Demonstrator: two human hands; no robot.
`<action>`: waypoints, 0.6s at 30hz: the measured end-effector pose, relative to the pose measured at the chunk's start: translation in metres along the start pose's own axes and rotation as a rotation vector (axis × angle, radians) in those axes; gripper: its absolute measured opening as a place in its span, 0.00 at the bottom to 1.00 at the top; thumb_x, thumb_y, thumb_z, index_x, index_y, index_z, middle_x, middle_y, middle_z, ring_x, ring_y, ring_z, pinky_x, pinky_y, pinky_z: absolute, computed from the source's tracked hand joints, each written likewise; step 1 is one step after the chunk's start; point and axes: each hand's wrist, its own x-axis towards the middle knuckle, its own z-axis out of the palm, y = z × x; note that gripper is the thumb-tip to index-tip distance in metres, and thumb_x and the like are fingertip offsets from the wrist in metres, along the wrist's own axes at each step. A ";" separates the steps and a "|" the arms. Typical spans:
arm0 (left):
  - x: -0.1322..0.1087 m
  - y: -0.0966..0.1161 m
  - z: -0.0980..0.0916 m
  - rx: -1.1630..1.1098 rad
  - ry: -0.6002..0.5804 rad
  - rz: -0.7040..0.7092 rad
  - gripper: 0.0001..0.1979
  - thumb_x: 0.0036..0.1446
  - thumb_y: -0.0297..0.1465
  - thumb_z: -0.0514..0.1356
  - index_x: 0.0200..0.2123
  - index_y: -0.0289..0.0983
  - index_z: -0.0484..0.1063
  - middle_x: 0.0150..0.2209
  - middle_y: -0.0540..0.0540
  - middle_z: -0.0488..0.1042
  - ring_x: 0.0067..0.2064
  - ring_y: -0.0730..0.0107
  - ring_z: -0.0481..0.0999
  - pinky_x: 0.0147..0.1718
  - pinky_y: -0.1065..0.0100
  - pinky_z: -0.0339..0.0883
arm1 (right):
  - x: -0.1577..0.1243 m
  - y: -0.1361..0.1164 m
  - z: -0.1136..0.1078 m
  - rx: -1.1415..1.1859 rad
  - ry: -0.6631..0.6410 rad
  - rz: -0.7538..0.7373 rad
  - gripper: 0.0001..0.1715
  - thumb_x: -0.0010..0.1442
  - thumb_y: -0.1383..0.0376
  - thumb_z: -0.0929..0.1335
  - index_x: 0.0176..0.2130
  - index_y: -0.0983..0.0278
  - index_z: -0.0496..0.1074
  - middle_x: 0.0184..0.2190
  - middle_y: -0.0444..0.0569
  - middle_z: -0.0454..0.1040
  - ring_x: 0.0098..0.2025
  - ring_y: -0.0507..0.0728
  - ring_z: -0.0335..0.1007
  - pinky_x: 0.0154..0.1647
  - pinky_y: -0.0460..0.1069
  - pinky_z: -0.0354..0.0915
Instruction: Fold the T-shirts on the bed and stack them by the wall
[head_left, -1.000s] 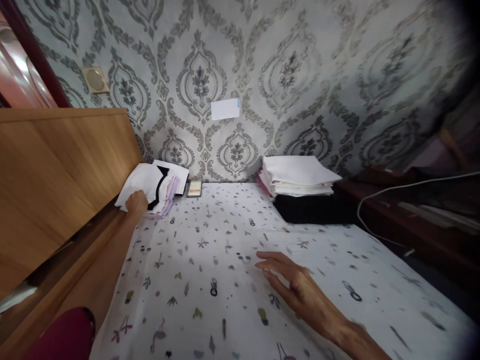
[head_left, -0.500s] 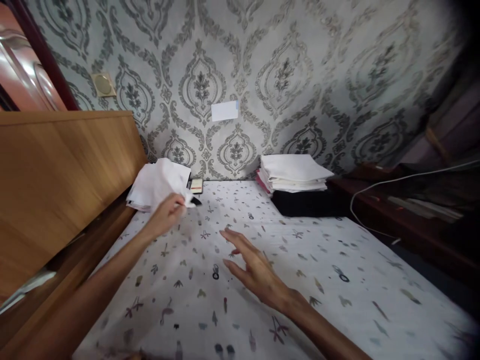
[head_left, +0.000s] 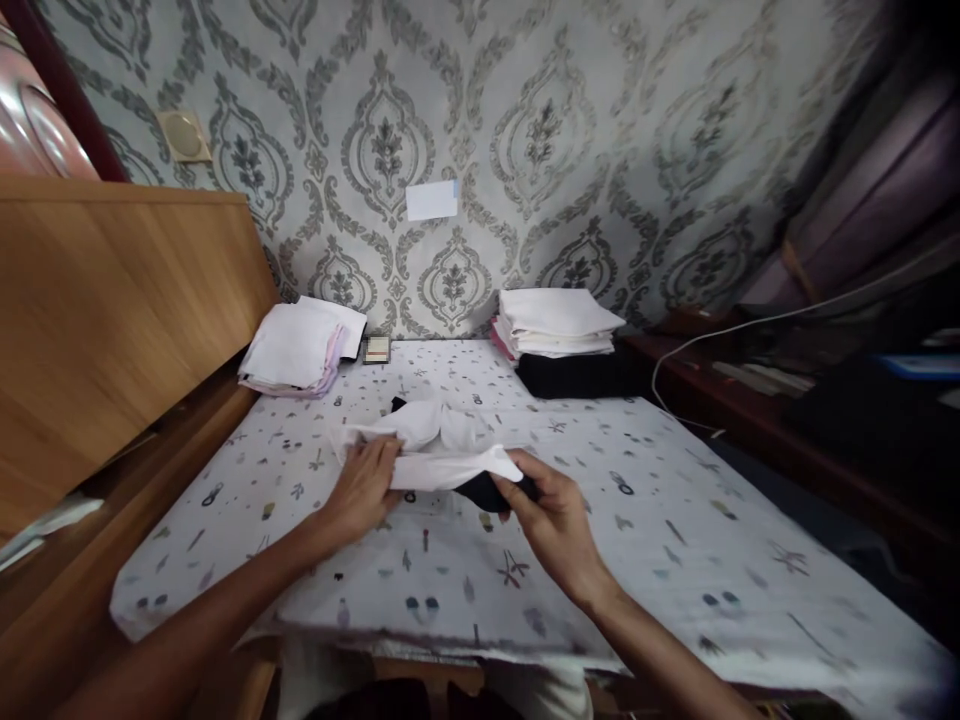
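Observation:
A white garment with black trim [head_left: 431,445] lies bunched on the patterned bed sheet [head_left: 675,540] in front of me. My left hand [head_left: 366,485] grips its left end with the fingers curled over the cloth. At its right end, my right hand [head_left: 551,515] pinches the white and black cloth. The garment stretches between the two hands, just above the sheet.
A loose pile of white and pink clothes [head_left: 296,350] lies at the far left by the wooden headboard [head_left: 120,300]. A neat folded stack, white over black [head_left: 562,340], stands by the wall. A small box [head_left: 376,348] sits between them. A white cable [head_left: 720,330] runs at the right.
My left hand pulled the white and black garment off the far left pile and brought it to the middle of the bed. My right hand, open before, now grips its other end.

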 end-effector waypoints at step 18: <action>-0.010 0.014 -0.188 0.265 0.671 -0.121 0.14 0.59 0.31 0.53 0.44 0.36 0.74 0.42 0.49 0.78 0.44 0.66 0.74 0.44 0.67 0.66 | 0.008 -0.145 -0.119 0.145 0.558 -0.333 0.08 0.63 0.60 0.68 0.41 0.54 0.78 0.53 0.40 0.74 0.59 0.59 0.69 0.37 0.49 0.66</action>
